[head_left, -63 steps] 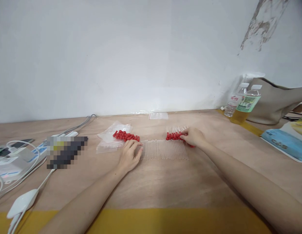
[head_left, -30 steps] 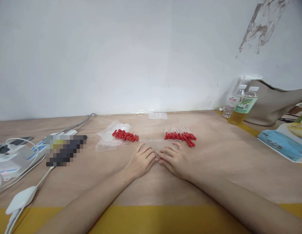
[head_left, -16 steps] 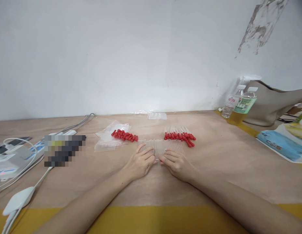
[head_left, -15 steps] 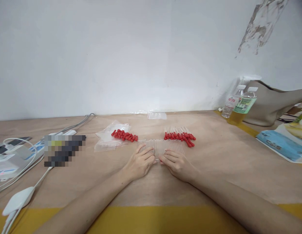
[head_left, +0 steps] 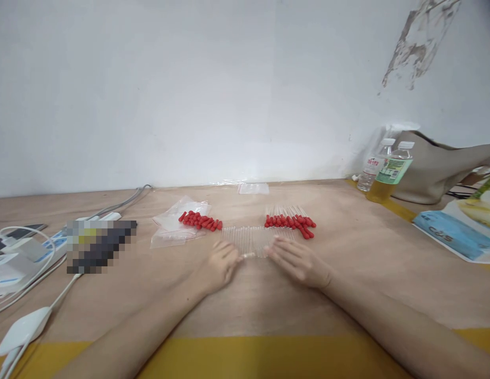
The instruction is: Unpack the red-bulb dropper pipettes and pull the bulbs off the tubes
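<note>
The left hand [head_left: 219, 265] pinches one clear tube at the near edge of the row of clear tubes [head_left: 255, 239], mid-desk. The right hand [head_left: 298, 260] lies open, fingers spread on the row. Red caps [head_left: 199, 220] and capped tubes [head_left: 290, 220] lie behind, toward the desk's far edge.

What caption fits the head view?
Both hands, left hand and right hand, rest at a row of clear tubes.
</note>
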`<state>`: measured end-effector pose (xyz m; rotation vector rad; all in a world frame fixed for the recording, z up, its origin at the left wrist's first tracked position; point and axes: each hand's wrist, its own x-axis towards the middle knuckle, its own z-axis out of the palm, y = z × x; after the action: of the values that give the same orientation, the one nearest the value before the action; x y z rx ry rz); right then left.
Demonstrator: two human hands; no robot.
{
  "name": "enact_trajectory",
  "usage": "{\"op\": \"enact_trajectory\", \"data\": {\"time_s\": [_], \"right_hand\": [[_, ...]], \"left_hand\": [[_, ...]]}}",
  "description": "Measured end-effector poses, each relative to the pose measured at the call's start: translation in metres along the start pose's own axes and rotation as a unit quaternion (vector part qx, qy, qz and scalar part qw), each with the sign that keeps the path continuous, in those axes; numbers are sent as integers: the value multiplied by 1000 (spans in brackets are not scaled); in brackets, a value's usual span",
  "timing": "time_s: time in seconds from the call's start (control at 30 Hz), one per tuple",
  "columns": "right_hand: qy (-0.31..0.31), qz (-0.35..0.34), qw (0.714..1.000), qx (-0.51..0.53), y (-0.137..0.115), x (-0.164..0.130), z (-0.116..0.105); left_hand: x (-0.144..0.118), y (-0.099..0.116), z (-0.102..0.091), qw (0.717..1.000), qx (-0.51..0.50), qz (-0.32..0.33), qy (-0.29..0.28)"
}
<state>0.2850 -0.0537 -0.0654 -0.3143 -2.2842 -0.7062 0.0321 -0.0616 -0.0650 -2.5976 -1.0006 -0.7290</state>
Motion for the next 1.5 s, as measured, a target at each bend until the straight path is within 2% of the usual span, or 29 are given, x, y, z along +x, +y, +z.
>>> {"op": "enact_trajectory", "data": {"time_s": [0.1,0.17,0.23,0.37,0.53,0.6,0.67,0.87,1.07,1.2,1.3,1.37,1.5], "right_hand": [[15,167,986,-12,12,-9,-5],[34,296,954,-10,19,-12,-8],[37,385,922,26,27,-14,-10],[-10,490,867,86,41,-19,-14],[-71,600,785,135,52,-24,-19],[-92,609,773,154,53,-26,-18],[-108,601,776,157,52,-29,-15],[-151,536,827,81,51,-37,-4],[-156,491,856,45,53,-37,0],[-118,541,830,61,60,-41,-2],[-95,575,812,36,67,-46,-4],[-103,574,812,16,70,-45,-4],[-152,538,828,-42,74,-36,-1]], "left_hand": [[-7,-22,-2,993,7,-116,30],[-7,-32,-2,985,3,-169,41],[-5,-38,0,981,-2,-185,52],[0,-41,7,979,-9,-181,92],[3,-46,14,978,-3,-175,110],[4,-47,17,979,-5,-163,119],[4,-47,19,981,-12,-155,118],[4,-39,19,982,-17,-171,75],[4,-32,16,986,-24,-153,54],[3,-30,15,987,-43,-152,28],[0,-29,9,987,-51,-152,21],[-3,-30,2,988,-54,-145,11],[-7,-35,-15,990,-84,-101,-58]]}}
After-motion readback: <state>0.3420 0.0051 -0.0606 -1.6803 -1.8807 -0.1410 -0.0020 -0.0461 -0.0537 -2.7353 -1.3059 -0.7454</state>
